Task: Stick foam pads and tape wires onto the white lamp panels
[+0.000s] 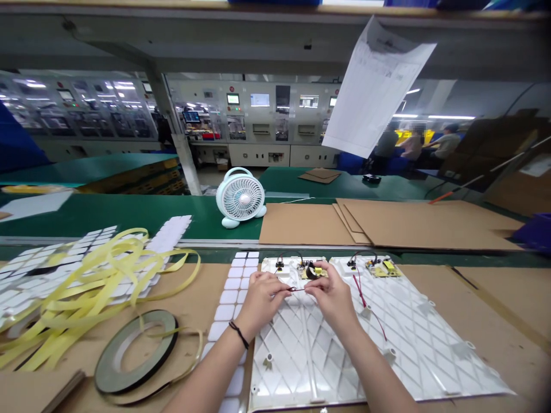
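Observation:
A thin dark red wire [298, 289] stretches between my two hands, pinched at both ends. My left hand [263, 298], with a black band at the wrist, has its fingertips closed on the looped part. From the other side, the thumb and finger of my right hand [331, 297] grip the wire. Both hands are above a white ribbed plastic panel [286, 367]. At its far edge, partly behind my right hand, is a circuit board [319, 272] with a black round part. A second white ribbed panel [424, 338] lies alongside, bearing red wires [360, 291] and another circuit board [384, 267].
Left of the panels are a strip of white stickers [232, 283], a roll of tape [105, 367] and tangled yellow strips [116, 269]. Beyond stand a small fan [244, 198] and flat cardboard sheets [426, 223]. A paper sheet [374, 86] hangs overhead. People are far right.

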Demonstrator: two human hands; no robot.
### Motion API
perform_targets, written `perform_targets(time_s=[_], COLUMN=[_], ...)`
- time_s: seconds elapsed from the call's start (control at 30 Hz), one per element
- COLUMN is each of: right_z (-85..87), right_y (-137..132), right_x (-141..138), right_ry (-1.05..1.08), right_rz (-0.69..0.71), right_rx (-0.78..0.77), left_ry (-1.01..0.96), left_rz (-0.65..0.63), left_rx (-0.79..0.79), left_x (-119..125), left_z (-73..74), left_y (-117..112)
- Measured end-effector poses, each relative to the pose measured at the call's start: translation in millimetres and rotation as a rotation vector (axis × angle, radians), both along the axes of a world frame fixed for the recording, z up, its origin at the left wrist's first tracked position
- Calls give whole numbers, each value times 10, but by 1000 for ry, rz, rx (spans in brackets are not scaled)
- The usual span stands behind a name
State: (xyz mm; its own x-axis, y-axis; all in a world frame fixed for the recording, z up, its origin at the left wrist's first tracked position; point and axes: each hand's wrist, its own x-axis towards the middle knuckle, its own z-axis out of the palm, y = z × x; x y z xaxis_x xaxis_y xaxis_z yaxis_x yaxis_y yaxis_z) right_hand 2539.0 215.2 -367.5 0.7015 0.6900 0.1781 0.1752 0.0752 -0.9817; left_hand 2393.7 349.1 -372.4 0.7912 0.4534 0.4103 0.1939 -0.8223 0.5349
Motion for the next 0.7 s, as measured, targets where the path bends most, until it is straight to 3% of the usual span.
perform_targets(time_s=[0.17,0.23,0.33,0.43,0.7], right_z=[-85,-152,-221,-234,-239], right_y=[-187,-250,-307,-337,-379], right_x=[602,781,899,918,953], right_ry=[40,9,-99,-159,-160], right_rz=[-346,-420,-479,-495,-516], right_rx=[23,-62,-290,-445,-525], left_ry=[59,146,318,417,388], left_rz=[56,10,-90,-91,-3], left_rx=[1,19,88,120,62], left_x=[28,82,202,322,350], left_z=[9,37,86,111,4], left_y=[31,4,-37,-40,10])
